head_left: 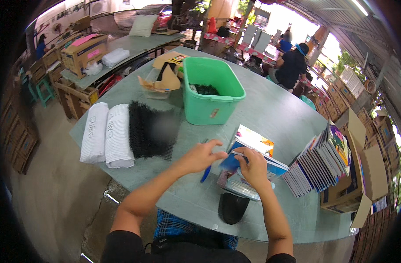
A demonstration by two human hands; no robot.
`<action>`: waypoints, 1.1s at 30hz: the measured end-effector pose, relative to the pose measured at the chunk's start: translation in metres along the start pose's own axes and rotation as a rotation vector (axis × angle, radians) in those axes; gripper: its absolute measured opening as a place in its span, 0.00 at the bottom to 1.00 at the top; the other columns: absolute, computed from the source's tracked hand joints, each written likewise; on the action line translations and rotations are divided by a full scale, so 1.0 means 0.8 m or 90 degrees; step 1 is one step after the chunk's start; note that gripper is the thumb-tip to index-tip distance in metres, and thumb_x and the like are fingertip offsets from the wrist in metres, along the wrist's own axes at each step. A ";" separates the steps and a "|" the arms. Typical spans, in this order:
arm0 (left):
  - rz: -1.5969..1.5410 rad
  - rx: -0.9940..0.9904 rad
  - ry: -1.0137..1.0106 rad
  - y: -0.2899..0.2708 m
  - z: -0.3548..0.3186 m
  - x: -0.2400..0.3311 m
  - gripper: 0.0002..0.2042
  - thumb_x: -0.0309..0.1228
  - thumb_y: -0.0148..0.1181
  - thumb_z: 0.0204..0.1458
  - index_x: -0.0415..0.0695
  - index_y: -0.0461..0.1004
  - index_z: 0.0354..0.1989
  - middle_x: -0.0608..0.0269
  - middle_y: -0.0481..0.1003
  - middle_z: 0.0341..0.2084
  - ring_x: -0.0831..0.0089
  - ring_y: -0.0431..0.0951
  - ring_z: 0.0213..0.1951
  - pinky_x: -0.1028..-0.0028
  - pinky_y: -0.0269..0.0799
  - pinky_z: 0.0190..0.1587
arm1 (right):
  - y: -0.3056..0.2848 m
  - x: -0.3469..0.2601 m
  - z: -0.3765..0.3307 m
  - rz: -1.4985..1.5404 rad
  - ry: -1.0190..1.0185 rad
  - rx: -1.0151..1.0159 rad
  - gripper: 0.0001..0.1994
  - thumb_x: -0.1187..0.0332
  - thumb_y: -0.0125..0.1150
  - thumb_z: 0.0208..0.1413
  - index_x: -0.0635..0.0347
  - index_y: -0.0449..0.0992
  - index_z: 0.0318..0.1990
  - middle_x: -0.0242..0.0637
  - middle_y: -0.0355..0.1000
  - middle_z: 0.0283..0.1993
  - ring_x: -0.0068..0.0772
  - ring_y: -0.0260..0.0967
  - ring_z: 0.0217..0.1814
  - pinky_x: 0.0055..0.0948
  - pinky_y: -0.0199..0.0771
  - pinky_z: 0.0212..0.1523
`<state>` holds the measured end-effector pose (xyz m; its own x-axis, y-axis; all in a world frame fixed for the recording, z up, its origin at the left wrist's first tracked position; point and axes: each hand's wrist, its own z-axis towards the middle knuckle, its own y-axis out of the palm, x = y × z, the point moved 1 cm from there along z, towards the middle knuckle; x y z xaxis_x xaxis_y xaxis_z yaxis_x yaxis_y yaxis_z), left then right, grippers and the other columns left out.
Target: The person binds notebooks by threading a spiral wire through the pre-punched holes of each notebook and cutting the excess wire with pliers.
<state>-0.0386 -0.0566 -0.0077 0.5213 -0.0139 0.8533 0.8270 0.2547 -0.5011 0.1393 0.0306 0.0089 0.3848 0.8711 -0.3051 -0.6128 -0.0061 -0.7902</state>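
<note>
My right hand [254,168] pinches the upper edge of a blue book [277,167], which is tilted up over the table. Beside the book's left end, my left hand [202,157] has its thumb and fingers apart and holds nothing. Another book with a white and orange cover [257,140] lies just behind the blue one. Beneath my right hand are clear plastic-wrapped packs [243,187], partly hidden by the hand and the book. A black rounded object [234,208] sits at their near side. Below my left hand lies a slim blue tool [205,174], perhaps a pen.
A green bin [211,111] with dark contents stands behind my hands. Black mesh [150,131] and two white rolls [94,133] lie left. Leaning book stacks [314,164] and an open cardboard box [340,193] stand right. A person in dark clothes [292,68] sits beyond.
</note>
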 end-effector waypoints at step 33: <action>0.335 -0.154 0.151 0.168 -0.069 -0.014 0.22 0.47 0.61 0.44 0.38 0.70 0.36 0.47 0.73 0.31 0.52 0.74 0.36 0.56 0.69 0.41 | -0.003 -0.004 0.008 0.099 0.011 0.070 0.10 0.72 0.62 0.44 0.57 0.71 0.36 0.39 0.68 0.33 0.44 0.68 0.37 0.38 0.68 0.36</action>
<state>0.0783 -0.0752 -0.0925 0.8811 -0.1678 0.4422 0.4570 0.0608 -0.8874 0.1351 0.0308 0.0155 0.2911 0.8549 -0.4294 -0.7375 -0.0853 -0.6699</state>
